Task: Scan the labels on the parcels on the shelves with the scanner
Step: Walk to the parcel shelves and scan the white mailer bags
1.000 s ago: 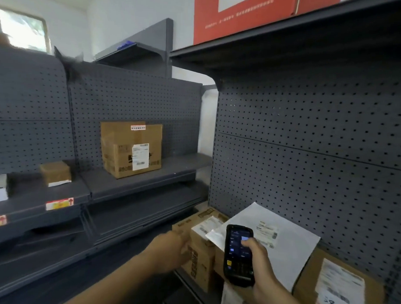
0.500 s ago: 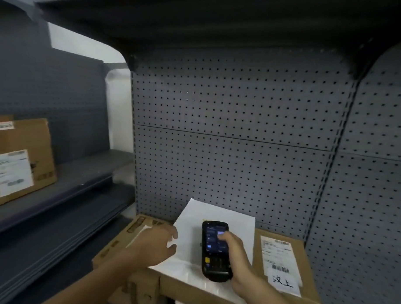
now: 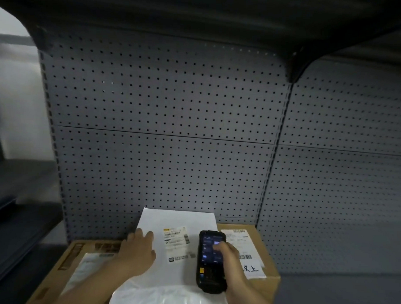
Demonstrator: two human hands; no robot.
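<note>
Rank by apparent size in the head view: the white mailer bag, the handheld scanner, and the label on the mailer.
1. White mailer bag, clearly largest.
2. Handheld scanner; held above the bag, so nearness may enlarge it.
3. Label on the mailer, smallest.

Left hand (image 3: 138,252) lies flat, fingers extended forward; right hand (image 3: 231,264) is curled in a grip, thumb raised.

Mailer bag (image 3: 182,260) atop 2 boxes, scanner (image 3: 210,261) above bag's right, pegboard (image 3: 164,132) behind
</note>
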